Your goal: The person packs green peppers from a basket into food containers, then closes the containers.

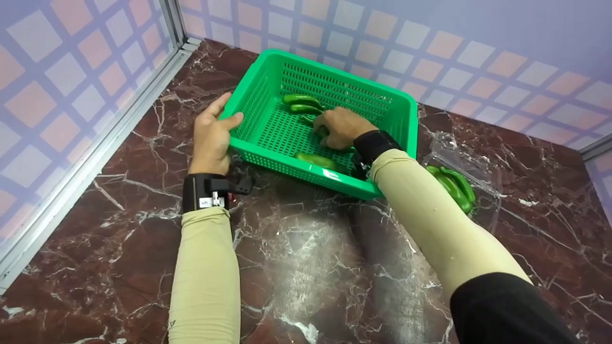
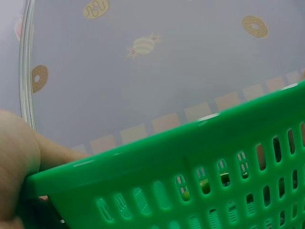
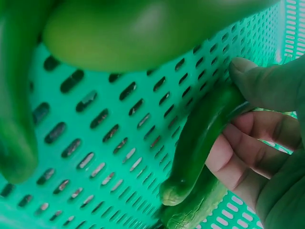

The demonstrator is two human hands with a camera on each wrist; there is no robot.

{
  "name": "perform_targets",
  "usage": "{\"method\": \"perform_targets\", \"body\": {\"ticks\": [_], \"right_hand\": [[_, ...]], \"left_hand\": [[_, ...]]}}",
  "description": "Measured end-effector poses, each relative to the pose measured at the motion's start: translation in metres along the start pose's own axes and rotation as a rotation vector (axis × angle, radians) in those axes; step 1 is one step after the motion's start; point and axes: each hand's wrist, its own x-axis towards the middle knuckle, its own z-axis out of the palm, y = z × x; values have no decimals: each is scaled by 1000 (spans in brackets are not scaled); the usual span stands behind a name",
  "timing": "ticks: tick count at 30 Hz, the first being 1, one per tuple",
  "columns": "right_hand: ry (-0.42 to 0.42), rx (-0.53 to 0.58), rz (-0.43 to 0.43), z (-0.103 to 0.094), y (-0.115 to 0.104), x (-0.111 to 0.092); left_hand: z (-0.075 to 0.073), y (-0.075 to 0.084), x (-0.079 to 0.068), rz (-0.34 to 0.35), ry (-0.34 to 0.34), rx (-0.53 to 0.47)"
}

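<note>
Pepper (image 3: 202,138), green, slender and slightly bent, is inside the green basket (image 1: 277,161); whether it touches the basket's perforated floor is hard to tell. The right hand (image 1: 345,128) reaches into the basket, its thumb and curled fingers closed around one end of this pepper, and a second pepper (image 3: 198,205) lies alongside beneath. The left hand (image 1: 210,138) clasps the basket's left end, thumb over the rim.

The held pepper should be light and fairly stiff, its glossy skin a little slippery, and it could bruise or snap under a hard squeeze. Mid-body looks the best place to take hold, thumb opposing fingers. Its long axis runs outward from the hand, the free end pointing away from the fingers over the basket's floor; which end bears the stem is unclear.

A pair of peppers (image 1: 301,100) lies near the basket's far long wall, roughly parallel to it; another pepper (image 1: 315,159) lies along its near wall. More peppers (image 1: 454,186) and clear plastic (image 1: 480,169) lie beside the basket's right end.
</note>
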Motion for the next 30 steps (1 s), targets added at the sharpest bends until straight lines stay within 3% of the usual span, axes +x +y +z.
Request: {"method": "perform_targets", "body": {"ticks": [10, 16, 30], "right_hand": [[10, 8, -39, -1, 0, 0], [44, 84, -34, -12, -6, -8], [230, 171, -38, -74, -18, -53]], "left_hand": [[-3, -1, -1, -4, 7, -4], [-1, 0, 1, -17, 4, 2], [0, 1, -2, -5, -4, -25]]}}
